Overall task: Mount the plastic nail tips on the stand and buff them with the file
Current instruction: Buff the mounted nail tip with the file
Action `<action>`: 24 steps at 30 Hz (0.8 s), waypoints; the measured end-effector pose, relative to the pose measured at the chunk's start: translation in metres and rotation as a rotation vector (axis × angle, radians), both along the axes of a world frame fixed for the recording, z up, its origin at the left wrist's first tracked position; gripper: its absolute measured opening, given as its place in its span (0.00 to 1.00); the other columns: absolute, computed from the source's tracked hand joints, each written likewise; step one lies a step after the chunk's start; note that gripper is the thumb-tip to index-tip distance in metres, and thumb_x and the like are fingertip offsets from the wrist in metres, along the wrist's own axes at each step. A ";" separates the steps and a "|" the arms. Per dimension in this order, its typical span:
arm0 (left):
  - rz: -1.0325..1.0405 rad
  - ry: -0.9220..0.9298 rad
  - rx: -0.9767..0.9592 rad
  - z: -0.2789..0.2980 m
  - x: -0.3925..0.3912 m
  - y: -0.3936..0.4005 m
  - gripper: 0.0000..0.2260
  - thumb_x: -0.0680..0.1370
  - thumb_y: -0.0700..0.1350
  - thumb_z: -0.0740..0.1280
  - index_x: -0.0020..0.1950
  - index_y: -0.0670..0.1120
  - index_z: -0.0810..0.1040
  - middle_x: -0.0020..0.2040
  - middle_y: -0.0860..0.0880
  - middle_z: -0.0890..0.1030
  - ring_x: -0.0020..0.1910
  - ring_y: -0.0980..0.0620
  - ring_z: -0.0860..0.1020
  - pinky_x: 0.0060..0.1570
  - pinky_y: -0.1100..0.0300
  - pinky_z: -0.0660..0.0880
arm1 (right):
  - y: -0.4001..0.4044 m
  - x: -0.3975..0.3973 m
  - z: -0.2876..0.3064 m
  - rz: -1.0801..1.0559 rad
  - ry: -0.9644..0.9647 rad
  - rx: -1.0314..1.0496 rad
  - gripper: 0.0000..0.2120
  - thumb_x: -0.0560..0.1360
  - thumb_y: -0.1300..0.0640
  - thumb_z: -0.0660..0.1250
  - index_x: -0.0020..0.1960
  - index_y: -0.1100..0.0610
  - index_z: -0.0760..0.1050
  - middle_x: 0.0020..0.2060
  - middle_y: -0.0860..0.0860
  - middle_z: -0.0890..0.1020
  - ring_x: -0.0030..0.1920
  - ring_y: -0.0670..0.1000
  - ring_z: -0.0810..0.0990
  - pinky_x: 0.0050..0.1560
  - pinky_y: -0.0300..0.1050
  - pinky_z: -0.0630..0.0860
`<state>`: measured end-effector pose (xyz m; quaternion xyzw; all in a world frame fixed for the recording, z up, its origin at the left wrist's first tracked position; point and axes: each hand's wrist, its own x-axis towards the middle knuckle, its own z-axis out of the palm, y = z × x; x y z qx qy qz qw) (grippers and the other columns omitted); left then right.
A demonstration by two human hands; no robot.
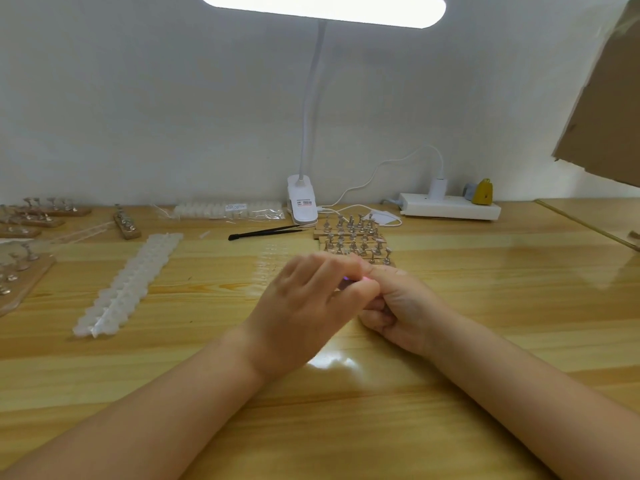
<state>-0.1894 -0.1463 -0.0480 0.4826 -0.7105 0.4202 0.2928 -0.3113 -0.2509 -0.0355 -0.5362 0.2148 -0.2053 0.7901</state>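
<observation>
Both hands met over the wooden table, fingertips together. The left hand and right hand had curled fingers around something tiny between them; what it was could not be made out. Stands with metal pegs sat just behind the hands. A strip of nail tips lay to the left, black tweezers farther back.

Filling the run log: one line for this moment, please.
left hand and right hand: together, pinching something small, unclear | stands: behind hands | nail tip strip: left, untouched
</observation>
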 end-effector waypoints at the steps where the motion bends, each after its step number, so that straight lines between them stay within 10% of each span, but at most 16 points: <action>1: 0.015 0.003 0.019 0.000 0.000 0.000 0.13 0.75 0.38 0.67 0.57 0.48 0.71 0.54 0.49 0.70 0.50 0.49 0.71 0.51 0.58 0.67 | -0.001 0.000 0.000 0.009 0.003 0.001 0.10 0.70 0.52 0.69 0.45 0.59 0.74 0.27 0.48 0.67 0.22 0.42 0.59 0.18 0.33 0.55; 24: -0.009 0.134 0.089 0.001 0.009 0.001 0.19 0.72 0.37 0.74 0.56 0.49 0.70 0.53 0.48 0.74 0.46 0.46 0.77 0.50 0.54 0.73 | 0.002 -0.001 0.003 0.098 0.087 -0.053 0.16 0.80 0.52 0.59 0.35 0.56 0.66 0.25 0.47 0.62 0.23 0.43 0.57 0.20 0.33 0.53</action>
